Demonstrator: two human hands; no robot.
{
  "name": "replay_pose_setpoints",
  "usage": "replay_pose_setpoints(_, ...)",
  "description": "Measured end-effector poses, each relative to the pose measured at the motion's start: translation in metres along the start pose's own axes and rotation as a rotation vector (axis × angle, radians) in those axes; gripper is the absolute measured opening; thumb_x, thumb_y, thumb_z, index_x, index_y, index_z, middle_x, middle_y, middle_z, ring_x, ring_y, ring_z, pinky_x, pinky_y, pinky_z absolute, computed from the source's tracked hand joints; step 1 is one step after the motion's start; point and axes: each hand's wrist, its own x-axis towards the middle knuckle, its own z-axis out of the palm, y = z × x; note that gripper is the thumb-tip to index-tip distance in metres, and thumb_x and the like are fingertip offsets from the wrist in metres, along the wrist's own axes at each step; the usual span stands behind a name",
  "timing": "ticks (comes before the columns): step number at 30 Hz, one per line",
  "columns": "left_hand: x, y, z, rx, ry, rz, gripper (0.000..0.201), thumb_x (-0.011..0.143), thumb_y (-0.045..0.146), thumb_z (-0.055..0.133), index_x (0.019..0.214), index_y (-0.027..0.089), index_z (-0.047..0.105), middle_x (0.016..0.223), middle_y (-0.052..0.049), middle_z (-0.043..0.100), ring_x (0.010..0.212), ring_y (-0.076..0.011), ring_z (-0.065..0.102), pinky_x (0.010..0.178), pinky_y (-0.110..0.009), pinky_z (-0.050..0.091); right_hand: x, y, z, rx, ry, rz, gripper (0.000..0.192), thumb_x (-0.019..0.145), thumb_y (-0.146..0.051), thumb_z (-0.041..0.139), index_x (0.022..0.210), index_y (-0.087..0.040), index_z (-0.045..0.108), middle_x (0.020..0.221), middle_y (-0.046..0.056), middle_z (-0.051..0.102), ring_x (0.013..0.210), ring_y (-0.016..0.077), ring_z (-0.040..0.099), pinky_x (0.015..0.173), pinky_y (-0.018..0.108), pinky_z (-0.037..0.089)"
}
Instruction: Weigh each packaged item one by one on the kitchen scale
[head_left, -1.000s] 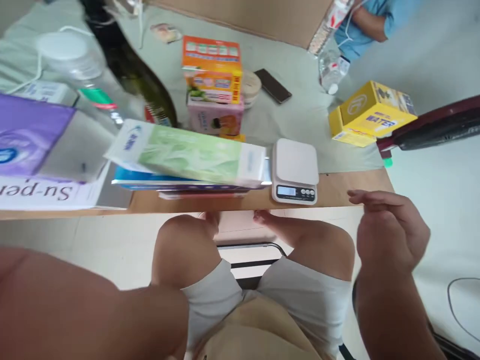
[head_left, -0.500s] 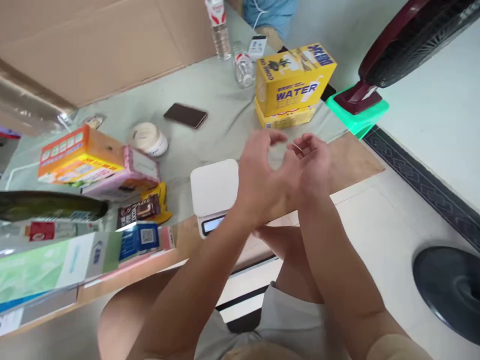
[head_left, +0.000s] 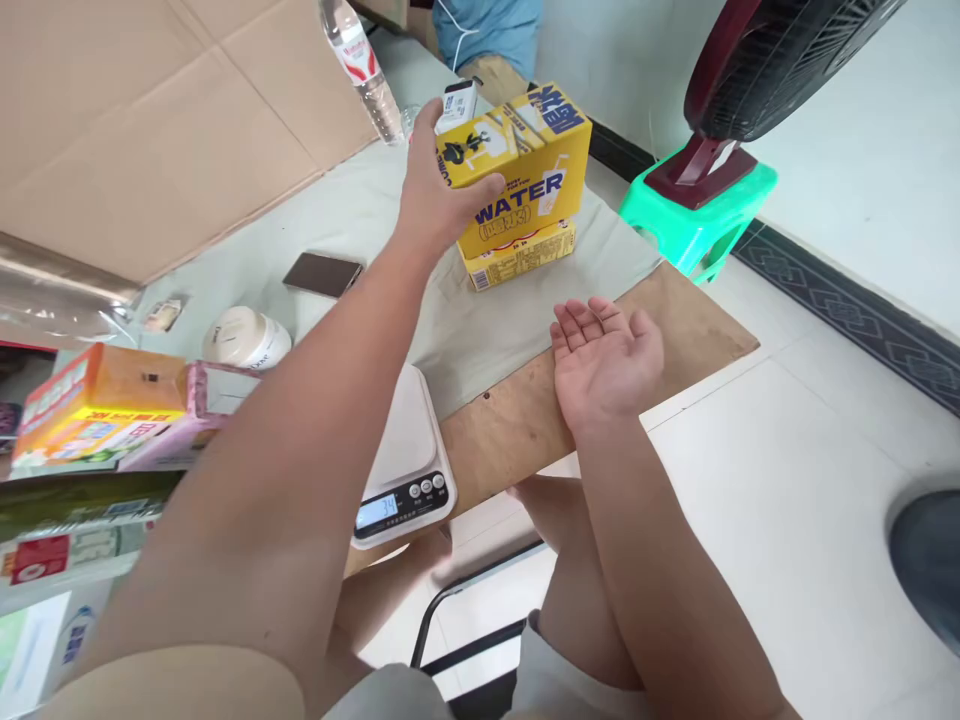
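My left hand (head_left: pixel 437 192) reaches across the table and grips the left side of a yellow box marked WATER (head_left: pixel 529 170). That box stands on a flatter yellow box (head_left: pixel 521 257) lying on the pale green cloth (head_left: pixel 360 215). My right hand (head_left: pixel 607 358) rests palm up with fingers spread on the bare wooden board (head_left: pixel 690 325) near the table's front right corner, holding nothing. A white kitchen scale (head_left: pixel 409 470) with a lit display sits below my left forearm at the front edge.
A dark phone (head_left: pixel 322 273), a white jar (head_left: pixel 246 338), and orange and pink boxes (head_left: pixel 105 405) lie to the left. A water bottle (head_left: pixel 360 60) stands in front of the cardboard sheet at the back. A fan on a green stool (head_left: pixel 697 210) stands right of the table. Another person in blue (head_left: pixel 487 30) sits beyond.
My hands were together above the scale. Now my left hand has stretched forward onto the yellow WATER box and my right hand has dropped palm up onto the board. The view shifted right.
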Motion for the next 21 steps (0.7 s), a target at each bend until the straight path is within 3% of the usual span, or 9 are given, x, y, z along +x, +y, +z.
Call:
replay_pose_setpoints(2,0.01,0.006,-0.012,0.032,-0.107,-0.042,0.108,0.051,0.008,0.103,0.14,0.021,0.043,0.159,-0.008,0.051,0.13,-0.022,0.056,0.127,-0.047,0.043,0.0,0.0,0.0,0.006,0.018,0.009,0.039,0.09,-0.055,0.038,0.09,-0.021,0.059,0.09,0.005,0.071,0.087,0.0143,0.075,0.077,0.027,0.058)
replay_pose_setpoints(5,0.023,0.017,-0.028,0.187,-0.256,-0.118,0.117,0.043,0.007,0.104,0.143,0.014,0.043,0.158,-0.011,0.051,0.135,-0.029,0.052,0.133,-0.065,0.026,-0.001,-0.001,-0.001,0.026,0.064,0.026,0.041,0.091,-0.055,0.037,0.088,-0.021,0.059,0.088,0.004,0.071,0.084,0.0138,0.075,0.075,0.026,0.058)
replay_pose_setpoints(8,0.034,0.021,-0.038,0.231,-0.325,-0.15,0.113,0.031,0.004,0.105,0.132,0.009,0.055,0.134,-0.009,0.064,0.137,-0.0348,0.047,0.13,-0.077,0.009,-0.003,-0.001,-0.001,0.088,0.064,0.023,0.042,0.092,-0.056,0.035,0.086,-0.021,0.058,0.087,0.004,0.07,0.084,0.0139,0.075,0.076,0.027,0.059)
replay_pose_setpoints(11,0.036,0.021,-0.039,0.121,-0.309,-0.229,0.105,0.023,-0.002,0.104,0.119,0.017,0.065,0.106,-0.001,0.064,0.123,-0.0299,0.046,0.133,-0.073,0.002,-0.006,0.0,0.001,0.159,0.036,0.01,0.045,0.092,-0.057,0.033,0.087,-0.021,0.058,0.085,0.004,0.069,0.085,0.0139,0.075,0.078,0.027,0.06)
replay_pose_setpoints(14,0.031,0.021,-0.035,0.099,-0.317,-0.251,0.108,0.02,0.005,0.107,0.118,0.026,0.067,0.098,0.001,0.057,0.107,-0.0259,0.047,0.133,-0.068,0.015,-0.009,0.002,0.004,0.187,0.025,0.021,0.045,0.093,-0.058,0.032,0.088,-0.021,0.058,0.085,0.003,0.069,0.085,0.0137,0.075,0.079,0.027,0.06)
replay_pose_setpoints(18,0.018,0.033,-0.025,0.286,-0.316,-0.183,0.115,0.023,0.031,0.111,0.127,0.031,0.06,0.114,-0.003,0.056,0.1,-0.0245,0.048,0.12,-0.063,0.037,-0.012,0.005,0.006,0.189,0.007,0.046,0.046,0.095,-0.057,0.031,0.087,-0.02,0.058,0.086,0.004,0.069,0.087,0.0144,0.075,0.078,0.027,0.06)
replay_pose_setpoints(21,-0.001,0.053,-0.016,0.434,-0.25,-0.182,0.114,0.031,0.027,0.111,0.13,0.031,0.055,0.12,-0.006,0.056,0.1,-0.0258,0.049,0.113,-0.06,0.043,-0.011,0.006,0.005,0.183,-0.017,0.04,0.046,0.095,-0.057,0.032,0.087,-0.02,0.059,0.087,0.004,0.07,0.089,0.0147,0.075,0.079,0.028,0.06)
